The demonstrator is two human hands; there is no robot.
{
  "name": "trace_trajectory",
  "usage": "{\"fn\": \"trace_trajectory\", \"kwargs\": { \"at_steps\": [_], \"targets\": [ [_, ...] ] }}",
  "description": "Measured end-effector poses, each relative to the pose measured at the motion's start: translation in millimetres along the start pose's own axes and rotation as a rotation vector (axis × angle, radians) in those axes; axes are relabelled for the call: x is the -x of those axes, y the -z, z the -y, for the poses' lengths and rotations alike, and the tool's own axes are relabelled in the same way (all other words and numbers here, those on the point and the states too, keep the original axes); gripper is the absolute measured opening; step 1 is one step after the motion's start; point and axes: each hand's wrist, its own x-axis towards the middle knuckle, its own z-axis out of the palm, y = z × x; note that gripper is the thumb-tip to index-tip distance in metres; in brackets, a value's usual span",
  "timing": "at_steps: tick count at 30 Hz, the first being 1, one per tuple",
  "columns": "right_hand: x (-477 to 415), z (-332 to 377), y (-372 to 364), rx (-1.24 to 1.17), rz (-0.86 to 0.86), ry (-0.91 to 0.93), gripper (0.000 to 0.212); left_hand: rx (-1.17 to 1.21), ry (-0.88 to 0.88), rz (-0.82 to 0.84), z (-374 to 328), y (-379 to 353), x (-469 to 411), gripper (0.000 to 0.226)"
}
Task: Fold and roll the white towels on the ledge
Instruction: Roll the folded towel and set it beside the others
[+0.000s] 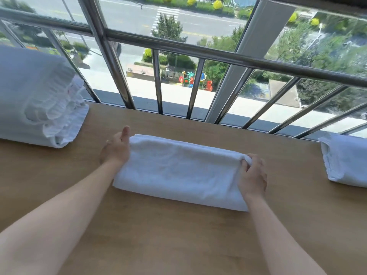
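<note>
White terry cloth lies in the middle of the wooden ledge [178,235]: one towel [182,169], already folded into a long, thick band that runs from left to right in front of the person. The left hand [116,148] sits against the band's left end with its thumb straight along the far corner. Its fingers are hidden, so I cannot tell whether it grips or only steadies. The right hand [253,175] has its fingers curled round a small bunch of cloth at the far right corner and pinches it.

The folding looks done or nearly so, and the step in hand seems to be squaring the band before rolling. The next move probably calls for even edges, one end held flat, and a tight, straight roll from the other end so the layers do not skew.

A large bundle of white linen [35,100] rests on the ledge well to the left. A second folded towel [345,161] lies at the far right, and a metal railing [198,54] stands beyond.
</note>
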Motion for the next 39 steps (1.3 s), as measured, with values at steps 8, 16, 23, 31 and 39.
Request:
{"fn": "trace_trajectory", "kwargs": {
  "at_steps": [8,16,23,31,39],
  "targets": [
    [4.6,-5.1,-12.3,0.094,-0.125,0.008,0.037,0.183,-0.121,0.008,5.6,-7.9,3.7,0.041],
    [62.8,52.6,-54.8,0.291,0.148,0.613,0.045,-0.087,-0.642,0.057,-52.5,-64.9,101.5,0.051],
    [44.3,27.8,-62.8,0.474,0.332,0.453,0.062,-0.502,-0.639,0.196,-40.6,-82.1,91.7,0.064],
    [25.5,-7.7,-36.1,0.507,0.232,0.139,0.065,-0.541,-0.204,0.114,-11.7,-52.2,57.9,0.067],
    [48.7,10.1,-27.3,0.374,0.121,-0.117,0.061,-0.374,-0.005,-0.084,-28.2,-51.1,78.0,0.063]
  ]
}}
